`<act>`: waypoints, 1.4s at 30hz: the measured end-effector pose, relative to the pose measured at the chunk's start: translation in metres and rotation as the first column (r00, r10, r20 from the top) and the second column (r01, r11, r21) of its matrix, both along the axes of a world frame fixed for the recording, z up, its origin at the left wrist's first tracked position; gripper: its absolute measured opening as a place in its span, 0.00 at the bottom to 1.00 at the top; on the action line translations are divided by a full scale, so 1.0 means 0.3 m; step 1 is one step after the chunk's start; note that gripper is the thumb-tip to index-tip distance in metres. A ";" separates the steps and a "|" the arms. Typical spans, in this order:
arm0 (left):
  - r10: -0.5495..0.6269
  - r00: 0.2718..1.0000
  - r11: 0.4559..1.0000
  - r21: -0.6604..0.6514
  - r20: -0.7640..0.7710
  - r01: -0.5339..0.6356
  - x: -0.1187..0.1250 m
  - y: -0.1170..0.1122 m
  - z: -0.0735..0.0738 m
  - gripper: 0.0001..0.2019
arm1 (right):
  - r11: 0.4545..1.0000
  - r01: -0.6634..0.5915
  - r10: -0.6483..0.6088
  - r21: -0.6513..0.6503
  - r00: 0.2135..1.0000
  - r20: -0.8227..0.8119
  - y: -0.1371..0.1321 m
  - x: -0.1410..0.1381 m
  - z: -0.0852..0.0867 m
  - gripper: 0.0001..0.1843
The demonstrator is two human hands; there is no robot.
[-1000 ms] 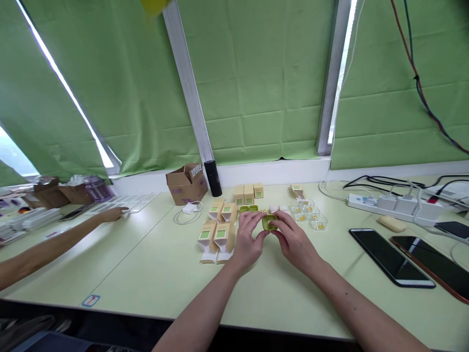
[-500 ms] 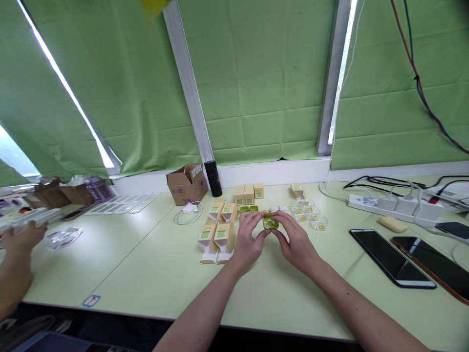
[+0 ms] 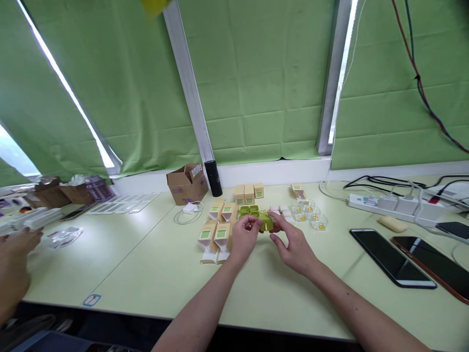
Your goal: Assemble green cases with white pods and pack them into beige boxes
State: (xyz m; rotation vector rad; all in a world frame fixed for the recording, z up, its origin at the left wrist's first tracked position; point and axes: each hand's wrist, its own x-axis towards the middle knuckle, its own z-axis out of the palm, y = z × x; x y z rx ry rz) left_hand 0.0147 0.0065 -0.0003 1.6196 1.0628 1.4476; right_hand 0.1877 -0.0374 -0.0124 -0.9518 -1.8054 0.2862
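Observation:
Between my two hands is a small green plastic case (image 3: 266, 222), held above the table with its smooth outer side showing. The fingers of my left hand (image 3: 245, 238) grip its left edge. My right hand (image 3: 295, 244) has its fingertips on the right side, the thumb lower down and apart from it. Just behind stand several open green cases (image 3: 249, 210). To the left are open cardboard boxes (image 3: 216, 234) with green labels, flaps down. Several clear plastic trays (image 3: 308, 213) with yellow pieces lie to the right, beside small white pieces (image 3: 284, 212).
Closed small boxes (image 3: 249, 193), a black cylinder (image 3: 213, 178) and a brown carton (image 3: 187, 184) stand at the back. Two phones (image 3: 393, 258) and a power strip (image 3: 397, 207) lie right. A co-worker's hand (image 3: 22, 242) is at far left by white objects.
The green case has turned, its hollow side facing me before and its outer side now. My left hand has shifted slightly lower, and the right thumb has come away from the case.

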 end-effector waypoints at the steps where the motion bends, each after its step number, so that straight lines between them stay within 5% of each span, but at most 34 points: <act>1: -0.010 1.000 1.000 -0.029 0.016 0.011 0.001 -0.002 0.004 0.17 | 1.000 -0.003 0.003 -0.005 1.000 -0.003 0.001 -0.001 -0.001 0.31; 14: -0.080 0.997 0.993 -0.084 0.018 0.081 0.010 -0.010 0.009 0.26 | 0.978 -0.101 0.034 -0.184 0.942 -0.333 0.048 -0.002 -0.023 0.22; 20: -0.178 0.982 0.983 0.053 0.066 0.174 0.005 -0.019 0.014 0.21 | 0.930 -0.266 0.081 -0.256 0.824 -0.561 0.068 0.012 -0.017 0.26; 28: -0.244 0.968 0.969 0.060 0.048 0.242 0.004 -0.005 -0.015 0.15 | 0.849 -0.458 0.142 -0.263 0.678 -0.722 0.068 0.028 -0.005 0.26; 35: -0.066 0.990 0.981 0.175 -0.128 0.088 0.004 -0.009 -0.019 0.09 | 0.773 -0.581 0.159 -0.253 0.564 -0.810 0.049 0.026 0.022 0.25; 42: 0.026 0.978 0.963 0.267 -0.209 0.032 0.005 -0.026 -0.003 0.25 | 0.733 -0.615 0.109 -0.292 0.530 -0.841 0.033 0.020 0.044 0.23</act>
